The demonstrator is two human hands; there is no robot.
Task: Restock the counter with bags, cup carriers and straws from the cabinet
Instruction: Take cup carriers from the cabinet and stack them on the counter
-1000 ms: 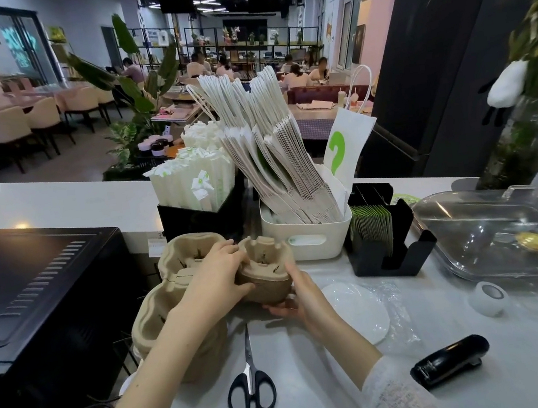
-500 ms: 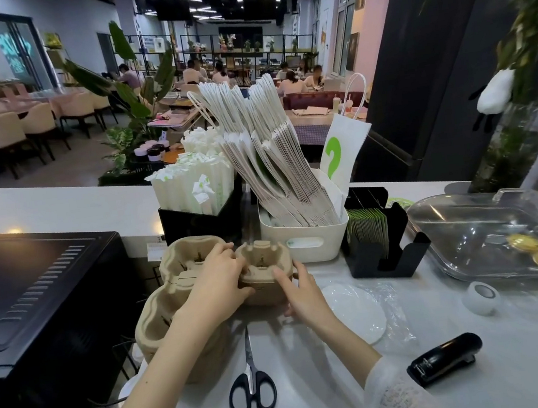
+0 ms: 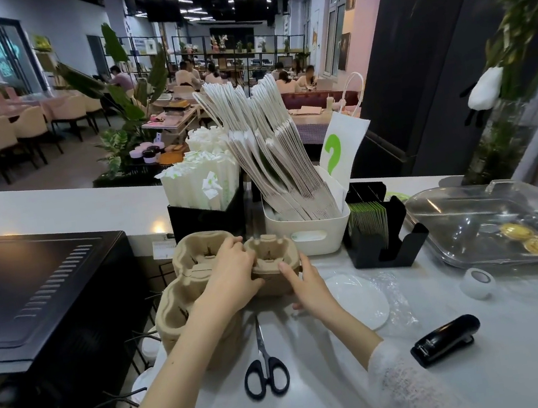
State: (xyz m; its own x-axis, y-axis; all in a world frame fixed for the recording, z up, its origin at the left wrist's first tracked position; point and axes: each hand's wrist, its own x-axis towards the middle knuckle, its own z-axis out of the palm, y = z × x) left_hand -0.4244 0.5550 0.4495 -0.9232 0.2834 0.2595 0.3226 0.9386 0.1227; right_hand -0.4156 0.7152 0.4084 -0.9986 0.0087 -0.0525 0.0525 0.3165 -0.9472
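A stack of brown pulp cup carriers (image 3: 269, 258) stands on the white counter (image 3: 487, 363), beside two taller carrier stacks (image 3: 185, 304) to its left. My left hand (image 3: 232, 275) grips the small stack from the left side, fingers curled over its top. My right hand (image 3: 305, 283) holds its right side with the thumb on the rim. Behind them, wrapped straws (image 3: 201, 183) fill a black box, and white paper bags (image 3: 271, 155) lean in a white bin (image 3: 309, 236).
A black appliance (image 3: 32, 289) sits at the left. Scissors (image 3: 265, 365) lie near the front edge, a black stapler (image 3: 446, 339) and tape roll (image 3: 478, 282) to the right. A black sachet holder (image 3: 380, 230), white lids in plastic (image 3: 362, 297) and a clear pastry case (image 3: 499, 224) stand right.
My right hand slid from under the small carrier stack up to its right side. The stack now sits lower against the counter. My left hand kept its grip.
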